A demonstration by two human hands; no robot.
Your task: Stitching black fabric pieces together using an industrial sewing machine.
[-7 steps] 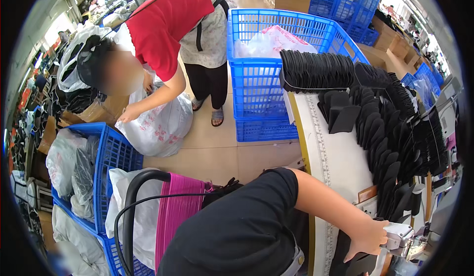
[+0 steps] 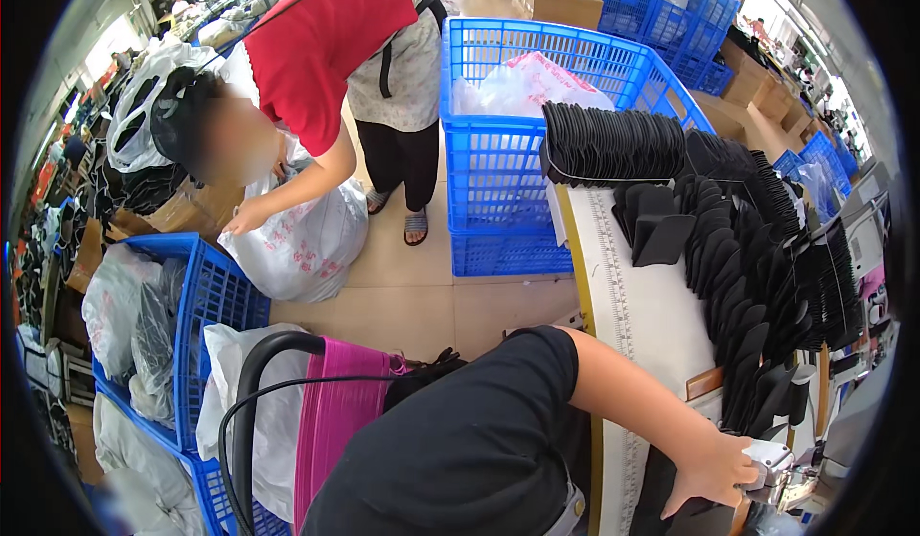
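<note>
My left hand point(image 2: 714, 474) reaches across the work table beside the metal head of a sewing machine point(image 2: 774, 469). Its thumb is spread well apart from the fingers, and the hand looks open. A dark flat piece point(image 2: 704, 520) lies beneath the palm, mostly hidden by it. Close by, rows of overlapping black padded pieces point(image 2: 738, 296) run along the white tabletop point(image 2: 652, 335). A tied bundle of similar black pieces point(image 2: 613, 143) lies at the table's far end. My right hand is out of view.
A large blue crate point(image 2: 503, 167) with plastic bags stands beyond the table. A person in a red top point(image 2: 335, 52) bends over a white plastic bag point(image 2: 302, 239). More blue crates point(image 2: 225, 306) stand at left. A chair back with magenta cords point(image 2: 335, 402) is behind my arm.
The whole view has shifted slightly. My left hand stays beside the machine head, its thumb and fingers barely moved. The other person remains bent over the bag.
</note>
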